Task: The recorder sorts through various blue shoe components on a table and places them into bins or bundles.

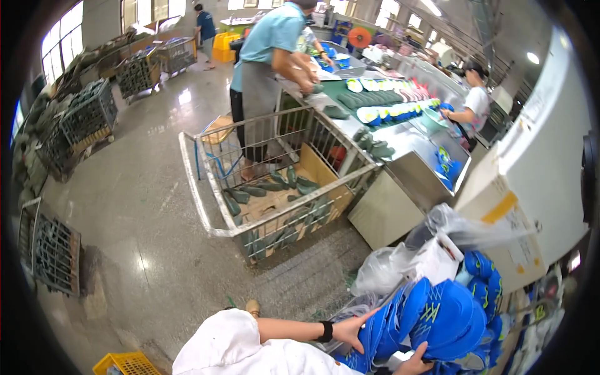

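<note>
At the lower right, a row of blue shoe uppers (390,328) with yellow-green lacing stands pressed together. My left hand (351,331), with a black band at the wrist, grips the left end of this row, thumb and fingers spread around it. Lower down, my right hand (414,364) holds the near side of the uppers, its fingers curled against them; part of it is cut off by the frame's lower edge. More blue uppers (484,275) are stacked just beyond, to the right.
A wheeled metal cage cart (219,232) with dark green shoe lasts stands ahead. Behind it, a person in an apron (259,75) works at a conveyor (344,87). Clear plastic bags (375,272) and a cardboard box (500,219) border the uppers. A yellow crate (128,362) sits lower left.
</note>
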Available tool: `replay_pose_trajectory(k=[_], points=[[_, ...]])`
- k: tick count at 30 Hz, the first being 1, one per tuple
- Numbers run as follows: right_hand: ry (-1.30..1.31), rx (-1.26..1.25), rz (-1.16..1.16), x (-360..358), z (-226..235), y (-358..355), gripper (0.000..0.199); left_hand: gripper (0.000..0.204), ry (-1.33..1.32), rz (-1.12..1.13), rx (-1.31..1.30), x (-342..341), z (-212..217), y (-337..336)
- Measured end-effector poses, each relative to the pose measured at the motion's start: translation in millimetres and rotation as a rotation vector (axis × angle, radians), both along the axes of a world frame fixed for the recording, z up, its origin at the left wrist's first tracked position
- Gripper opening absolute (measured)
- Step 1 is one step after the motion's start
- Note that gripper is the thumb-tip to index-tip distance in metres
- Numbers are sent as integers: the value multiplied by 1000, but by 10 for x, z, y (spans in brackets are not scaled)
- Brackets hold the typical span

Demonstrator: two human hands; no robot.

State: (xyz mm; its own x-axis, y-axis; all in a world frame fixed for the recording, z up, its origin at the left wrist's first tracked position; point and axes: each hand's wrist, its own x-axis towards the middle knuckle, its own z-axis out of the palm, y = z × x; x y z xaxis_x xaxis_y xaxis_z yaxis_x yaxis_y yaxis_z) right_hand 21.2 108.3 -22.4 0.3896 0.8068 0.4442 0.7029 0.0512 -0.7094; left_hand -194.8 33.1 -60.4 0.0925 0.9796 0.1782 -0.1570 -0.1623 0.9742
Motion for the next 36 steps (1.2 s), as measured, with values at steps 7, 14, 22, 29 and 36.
replay_pose_trajectory(k=[7, 14, 22, 29, 36], points=[[453, 285, 811, -1860, 527, 6, 31, 120, 68, 463, 91, -1431, 183, -413], [396, 130, 1021, -2850, 577, 224, 36, 123, 275, 669, 21, -2204, 74, -365], [443, 278, 1126, -3657, 545, 1156, 27, 112, 529, 845, 53, -2933, 0, 545], [537, 461, 1087, -4516, 1198, 3646, 23, 108, 462, 876, 405, -4005, 668, 3309], [170, 560, 1055, -5422, 2431, 6408, 34, 111, 172, 678, 252, -4771, 1596, 5936]])
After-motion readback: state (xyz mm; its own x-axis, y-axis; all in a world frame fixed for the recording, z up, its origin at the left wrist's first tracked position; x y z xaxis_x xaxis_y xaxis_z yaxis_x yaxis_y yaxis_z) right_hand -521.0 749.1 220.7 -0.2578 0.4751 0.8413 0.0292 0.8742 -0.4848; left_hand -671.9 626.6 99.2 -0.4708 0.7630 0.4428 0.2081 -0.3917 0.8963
